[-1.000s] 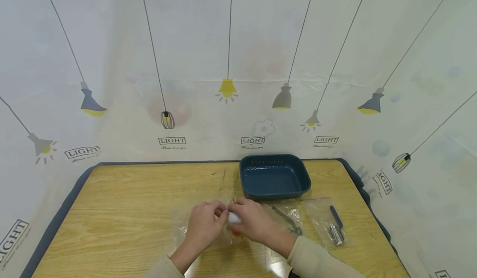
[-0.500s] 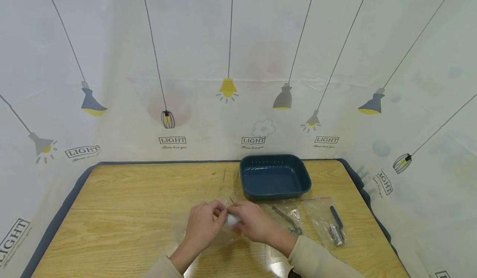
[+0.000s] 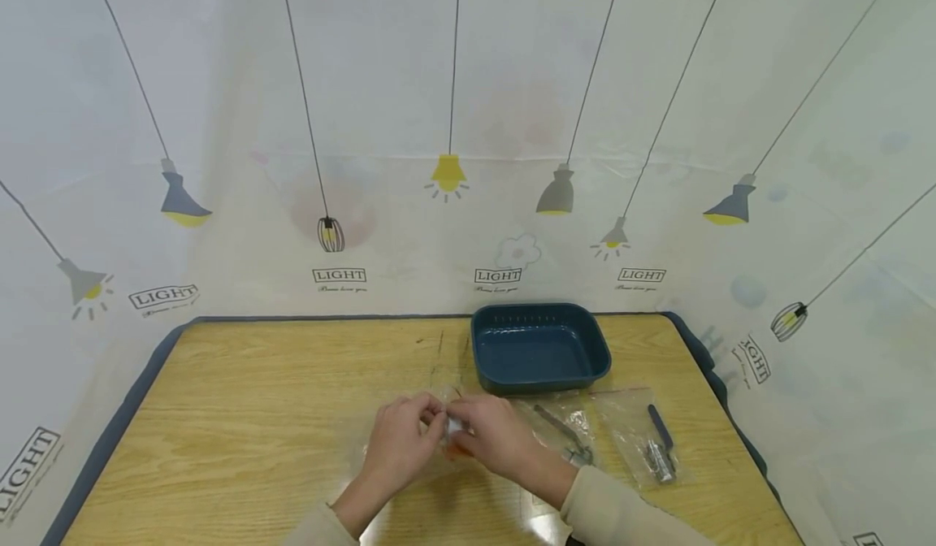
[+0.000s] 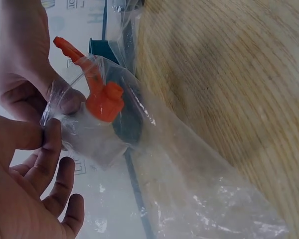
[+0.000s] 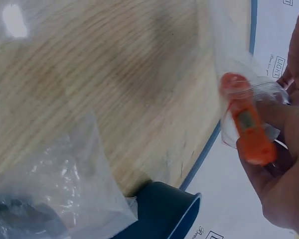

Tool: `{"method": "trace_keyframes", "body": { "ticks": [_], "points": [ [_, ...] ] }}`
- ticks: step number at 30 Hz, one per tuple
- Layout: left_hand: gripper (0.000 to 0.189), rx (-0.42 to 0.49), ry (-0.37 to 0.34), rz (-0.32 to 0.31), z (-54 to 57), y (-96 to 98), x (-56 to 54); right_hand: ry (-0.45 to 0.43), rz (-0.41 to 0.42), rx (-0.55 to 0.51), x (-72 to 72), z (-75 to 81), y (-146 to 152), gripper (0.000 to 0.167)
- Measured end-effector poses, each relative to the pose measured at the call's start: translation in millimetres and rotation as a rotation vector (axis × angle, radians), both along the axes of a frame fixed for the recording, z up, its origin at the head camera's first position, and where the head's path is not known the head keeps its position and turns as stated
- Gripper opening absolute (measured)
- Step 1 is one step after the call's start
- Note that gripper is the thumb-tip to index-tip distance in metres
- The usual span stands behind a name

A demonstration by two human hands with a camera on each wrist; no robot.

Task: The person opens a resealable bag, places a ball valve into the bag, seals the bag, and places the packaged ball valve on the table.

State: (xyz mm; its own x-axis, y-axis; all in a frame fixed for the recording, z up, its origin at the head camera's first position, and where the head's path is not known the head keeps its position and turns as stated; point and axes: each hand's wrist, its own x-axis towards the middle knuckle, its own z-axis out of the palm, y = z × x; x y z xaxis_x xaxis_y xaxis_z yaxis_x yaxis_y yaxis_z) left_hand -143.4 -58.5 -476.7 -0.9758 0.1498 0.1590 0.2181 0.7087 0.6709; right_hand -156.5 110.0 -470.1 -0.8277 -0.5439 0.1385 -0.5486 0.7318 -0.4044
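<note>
Over the front middle of the table, my left hand (image 3: 400,440) pinches the edge of a clear plastic bag (image 4: 199,189) between thumb and index finger; its other fingers are loosely bent. My right hand (image 3: 500,440) grips a white piece (image 4: 92,139) with an orange lever (image 4: 102,102) at the bag's mouth. Thin film lies around part of this piece, and how far it sits inside the bag is hard to tell. In the right wrist view the orange lever shows a greyish rectangle on its face. The hands almost meet, and the fingers hide part of the white piece.
A dark blue-green plastic basin (image 3: 541,355) stands at the table's back, right of the middle. In front of it lies a clear bag with a grey-handled metal part (image 3: 566,432). Farther right, another clear bag holds a part with a dark blue handle (image 3: 660,426) and shiny metal.
The hands stay at nearly the same spot. The white piece has shifted between the right fingers, with less white showing and orange visible near the thumb.
</note>
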Motion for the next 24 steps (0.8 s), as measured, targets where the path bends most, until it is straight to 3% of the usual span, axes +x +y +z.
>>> {"method": "trace_keyframes", "body": {
  "ticks": [9,18,22,24],
  "points": [
    [0.005,0.008,0.031,-0.004,0.8,-0.1,1.4,-0.024,-0.079,-0.062,2.0,-5.4,-3.4,0.016],
    [0.005,0.081,0.038,-0.018,1.0,-0.6,1.7,-0.087,-0.013,-0.115,2.4,-8.4,-3.9,0.013],
    [0.008,0.121,0.004,-0.021,2.6,-1.6,1.7,-0.022,0.036,-0.074,5.2,-7.8,-2.5,0.015],
    [0.008,0.134,-0.009,-0.018,3.9,-2.3,1.5,0.054,0.077,-0.025,7.8,-7.7,-1.4,0.015]
  ]
}}
